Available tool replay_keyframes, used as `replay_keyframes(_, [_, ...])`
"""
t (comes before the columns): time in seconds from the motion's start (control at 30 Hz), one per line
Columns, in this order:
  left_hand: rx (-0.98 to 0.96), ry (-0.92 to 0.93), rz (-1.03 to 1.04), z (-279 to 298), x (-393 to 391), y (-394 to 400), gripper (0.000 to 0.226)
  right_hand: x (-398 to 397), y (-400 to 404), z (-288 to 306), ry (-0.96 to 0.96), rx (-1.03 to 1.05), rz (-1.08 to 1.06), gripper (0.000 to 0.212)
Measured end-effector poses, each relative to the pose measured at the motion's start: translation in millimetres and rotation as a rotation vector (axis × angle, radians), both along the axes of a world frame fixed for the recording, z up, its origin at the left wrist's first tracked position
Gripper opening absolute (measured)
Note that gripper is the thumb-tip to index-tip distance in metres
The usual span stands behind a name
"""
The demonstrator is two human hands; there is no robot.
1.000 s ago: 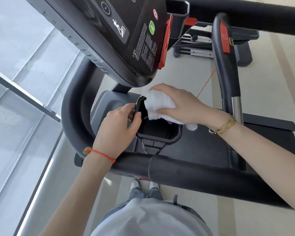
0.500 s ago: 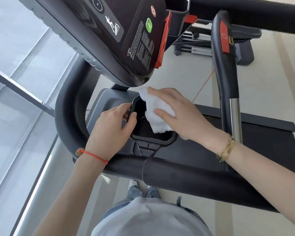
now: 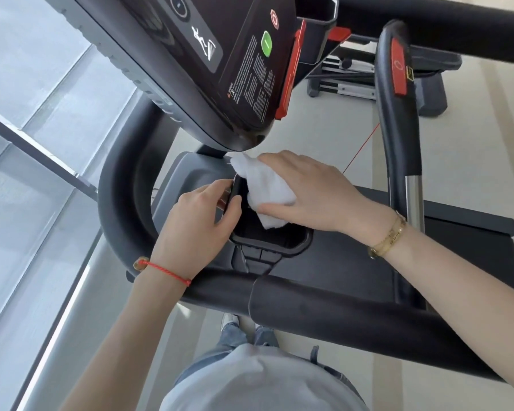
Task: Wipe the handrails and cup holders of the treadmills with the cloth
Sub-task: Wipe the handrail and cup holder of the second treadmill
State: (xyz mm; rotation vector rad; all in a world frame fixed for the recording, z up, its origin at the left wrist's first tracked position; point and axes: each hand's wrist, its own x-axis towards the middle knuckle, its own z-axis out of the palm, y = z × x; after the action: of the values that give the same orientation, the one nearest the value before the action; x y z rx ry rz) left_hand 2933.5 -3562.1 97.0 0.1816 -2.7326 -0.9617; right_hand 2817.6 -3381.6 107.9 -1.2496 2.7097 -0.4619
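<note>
A black cup holder [image 3: 279, 247] sits below the treadmill console, in front of the thick black handrail [image 3: 324, 315]. My left hand [image 3: 199, 223] grips the holder's left rim, thumb inside and fingers outside. A white cloth [image 3: 267, 191] lies over the holder's far rim and hangs into its opening. My right hand [image 3: 309, 191] holds the cloth, with fingers spread over it and the thumb under its lower edge. The holder's far side is hidden by the cloth and my right hand.
The dark console [image 3: 220, 60] with a green button overhangs the holder from above. A curved handrail [image 3: 116, 188] bends round at the left, beside a glass wall. An upright grip bar [image 3: 398, 120] with a red patch stands at the right, the treadmill belt [image 3: 353, 262] below.
My right hand has drawn the cloth back up from inside the holder toward its far rim. My left hand keeps its grip on the left rim.
</note>
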Motion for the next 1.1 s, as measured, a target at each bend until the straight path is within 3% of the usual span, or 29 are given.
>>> replay_keyframes(0.1, [-0.007, 0.009, 0.006, -0.2, -0.5, 0.6, 0.026, 1.4, 6.4, -2.6, -0.038, -0.001, -0.092, 0.057])
replay_keyframes(0.3, [0.005, -0.014, -0.01, 0.8, -0.3, -0.3, 0.029, -8.0, -26.2, 3.6, 0.146, 0.08, 0.027, 0.049])
replay_keyframes(0.53, [-0.011, -0.011, 0.015, 0.3, -0.3, 0.3, 0.034, 0.2, 22.7, -3.0, -0.222, -0.028, -0.179, 0.048])
replay_keyframes(0.73, [0.02, -0.021, -0.003, 1.1, -1.0, 0.1, 0.03, -7.8, -5.5, 4.3, -0.192, -0.009, -0.115, 0.049])
replay_keyframes(0.87, [0.007, -0.004, -0.008, 0.8, 0.1, 0.5, 0.03, 16.7, 17.8, 7.1, -0.298, -0.178, -0.189, 0.057])
replay_keyframes(1.0, [-0.002, 0.002, -0.011, 0.9, 0.0, 0.4, 0.03, 44.8, 37.1, 3.4, -0.364, -0.25, -0.316, 0.046])
replay_keyframes(1.1, [0.003, -0.011, -0.017, 0.4, -1.0, -0.3, 0.03, 53.9, 28.5, -3.2, -0.348, -0.254, -0.426, 0.057])
